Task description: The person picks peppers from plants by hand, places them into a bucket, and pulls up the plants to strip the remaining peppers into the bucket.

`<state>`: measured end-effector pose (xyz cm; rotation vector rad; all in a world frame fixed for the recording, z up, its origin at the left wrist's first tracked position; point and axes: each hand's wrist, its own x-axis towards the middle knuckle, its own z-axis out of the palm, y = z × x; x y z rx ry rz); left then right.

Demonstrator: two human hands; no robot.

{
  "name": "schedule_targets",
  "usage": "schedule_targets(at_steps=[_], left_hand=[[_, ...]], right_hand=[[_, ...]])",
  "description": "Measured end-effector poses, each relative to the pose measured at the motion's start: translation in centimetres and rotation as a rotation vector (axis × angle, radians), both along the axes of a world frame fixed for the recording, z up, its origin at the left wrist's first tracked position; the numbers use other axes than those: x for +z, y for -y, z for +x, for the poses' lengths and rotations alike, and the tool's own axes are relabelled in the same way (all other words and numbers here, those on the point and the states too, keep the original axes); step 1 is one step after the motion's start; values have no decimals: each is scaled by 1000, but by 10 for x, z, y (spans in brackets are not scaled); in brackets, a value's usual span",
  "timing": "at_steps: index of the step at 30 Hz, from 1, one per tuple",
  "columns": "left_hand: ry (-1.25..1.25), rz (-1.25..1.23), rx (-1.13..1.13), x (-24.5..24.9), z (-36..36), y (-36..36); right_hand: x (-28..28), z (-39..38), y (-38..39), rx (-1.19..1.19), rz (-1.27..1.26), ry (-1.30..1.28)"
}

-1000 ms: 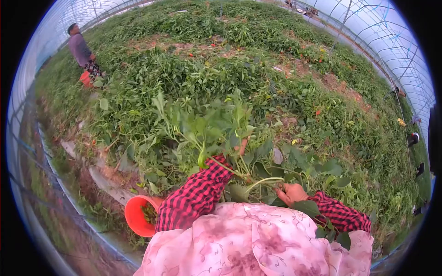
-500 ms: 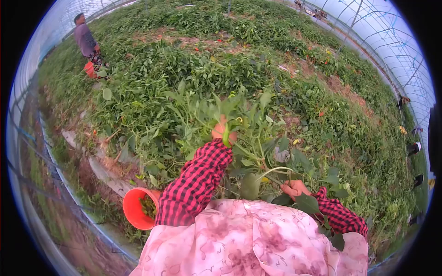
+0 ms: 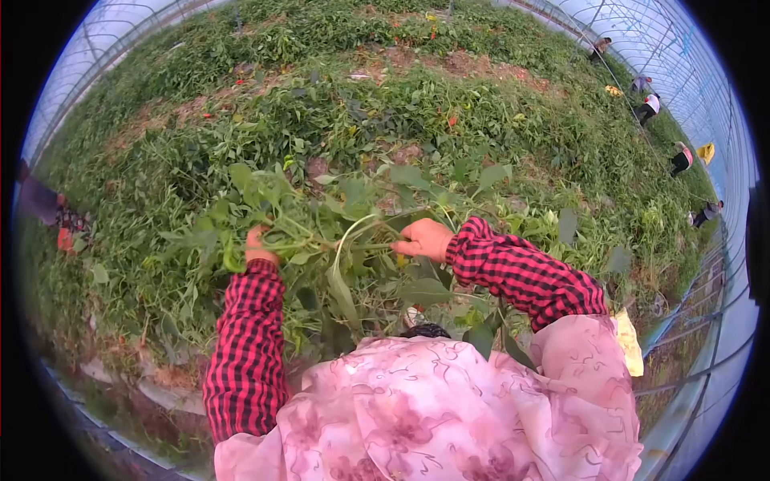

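An uprooted-looking pepper plant [image 3: 343, 276] stretches across in front of me, its leafy top to the left and its bare stem to the right. My left hand [image 3: 259, 243] is closed around leafy branches, with foliage covering part of the fingers. Beside it hangs a bright green pepper [image 3: 233, 255], half among leaves. My right hand [image 3: 427, 239] grips the plant's stem, thumb and fingers pressed together. Below the hands, large drooping leaves hang over my pink flowered apron [image 3: 433, 401].
Dense pepper plants [image 3: 321, 120] cover the ground, with red peppers [image 3: 451, 122] scattered among them. Several people work along the right side, one [image 3: 682, 159] near a yellow sack [image 3: 706, 152]. A person [image 3: 40, 200] stands at the left edge. A yellow bag [image 3: 628, 343] lies beside me.
My view has swung right. My right hand has risen from low beside the apron, and the plant is now held across between both hands. The red bucket near me has left view.
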<state>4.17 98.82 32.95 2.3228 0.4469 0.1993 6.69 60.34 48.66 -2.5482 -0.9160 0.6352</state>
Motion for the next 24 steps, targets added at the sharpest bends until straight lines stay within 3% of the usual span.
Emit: schedule_targets(at_steps=[1, 4, 5, 7, 8, 10, 12, 15, 19, 24], left_hand=[[-122, 615, -38, 10, -4, 36], [-57, 686, -157, 143, -41, 112], [-69, 680, -157, 156, -49, 117], [245, 477, -182, 167, -63, 122], [238, 472, -185, 167, -68, 123], [524, 225, -171, 163, -81, 121], [453, 72, -158, 156, -91, 125], [368, -117, -176, 117, -98, 131], [328, -186, -198, 70, -114, 140], [204, -309, -267, 70, -115, 153]], right_hand=[[-1, 6, 1, -54, 65, -77], [-19, 26, 23, -323, 306, -343], [-21, 37, 33, -328, 340, -346], [-31, 59, 51, -652, 679, -742], [-10, 55, 52, -648, 571, -617], [10, 54, 53, -640, 457, -492], [9, 64, 70, -774, 695, -715], [24, 74, 83, -833, 841, -825], [40, 70, 96, -900, 963, -831], [53, 57, 106, -949, 1020, -778]])
